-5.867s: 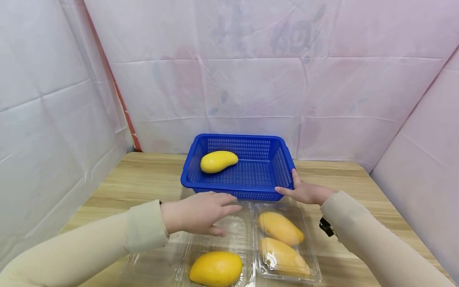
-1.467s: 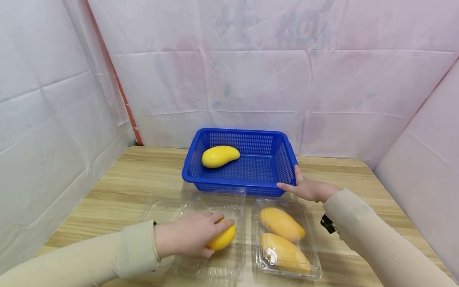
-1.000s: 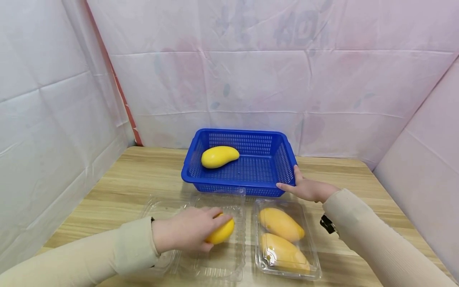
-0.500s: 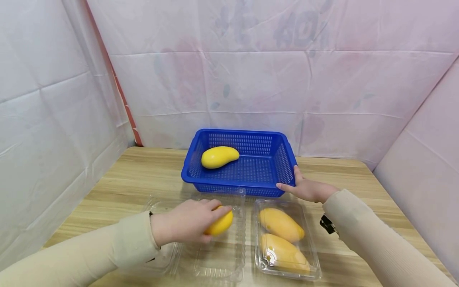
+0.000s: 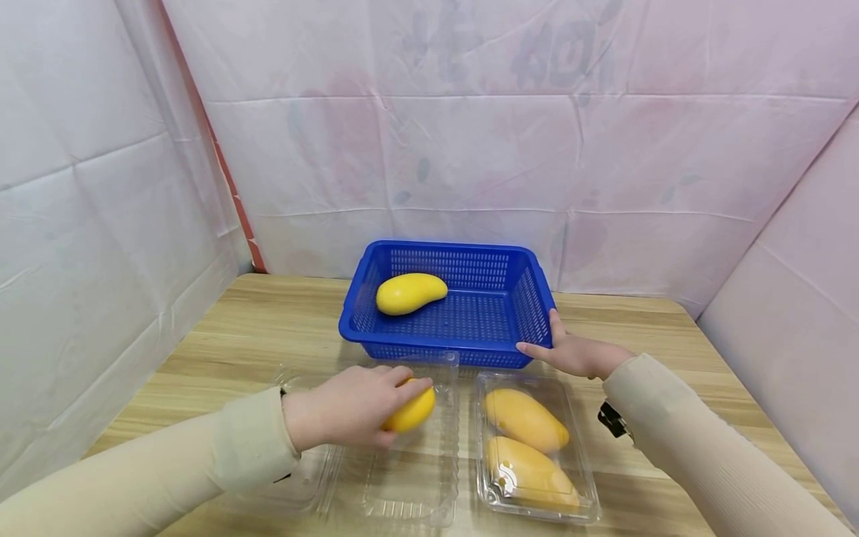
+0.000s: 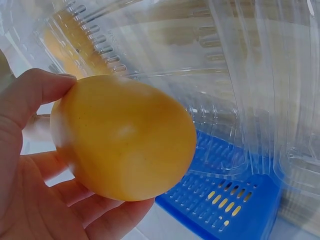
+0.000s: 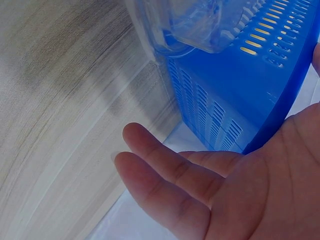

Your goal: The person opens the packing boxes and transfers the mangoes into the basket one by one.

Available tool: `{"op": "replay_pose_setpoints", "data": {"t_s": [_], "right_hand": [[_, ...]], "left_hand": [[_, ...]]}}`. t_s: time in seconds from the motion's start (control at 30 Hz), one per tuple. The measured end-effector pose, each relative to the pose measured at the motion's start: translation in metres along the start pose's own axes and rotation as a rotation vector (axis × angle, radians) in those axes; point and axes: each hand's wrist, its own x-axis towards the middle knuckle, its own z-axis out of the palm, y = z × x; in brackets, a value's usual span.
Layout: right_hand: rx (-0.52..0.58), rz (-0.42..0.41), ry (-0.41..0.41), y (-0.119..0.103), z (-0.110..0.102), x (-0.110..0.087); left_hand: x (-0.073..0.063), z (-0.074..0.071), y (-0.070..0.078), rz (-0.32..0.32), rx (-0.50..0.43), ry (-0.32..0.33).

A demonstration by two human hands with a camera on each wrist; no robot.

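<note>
My left hand (image 5: 349, 409) grips a yellow mango (image 5: 416, 409), thumb on one side and fingers curled beneath it in the left wrist view. The mango is over a hinged clear plastic clamshell box (image 5: 406, 488), whose lid lies spread to the left, partly behind my arm. Behind it stands a blue plastic basket (image 5: 429, 349) with another mango (image 5: 411, 293) inside at the left. My right hand (image 5: 579, 355) touches the basket's near right corner, thumb at the front rim. In the right wrist view two of its fingers (image 7: 165, 185) stretch out holding nothing.
A lidded clear box (image 5: 590, 500) with two mangoes (image 5: 526, 421) lies on the wooden table (image 5: 268, 321), right of the clamshell. White cloth walls (image 5: 470, 164) close in the back and both sides.
Earlier my left hand hovered open while the mango lay in the clamshell; now it grips the mango and has edged toward the basket. The clamshell sits closer to the basket. My right hand stays put.
</note>
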Motion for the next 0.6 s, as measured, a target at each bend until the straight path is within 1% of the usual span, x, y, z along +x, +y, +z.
{"op": "replay_pose_setpoints", "data": {"t_s": [0.23,0.6], "right_hand": [[0.011,0.0,-0.002,-0.0012,0.0008,-0.0022],[0.019,-0.002,0.004,-0.0008,0.001,-0.001]], "left_hand": [[0.0027,-0.0028,-0.0035,0.005,0.026,0.005],[0.006,-0.0066,-0.0096,-0.005,0.033,-0.008]]}}
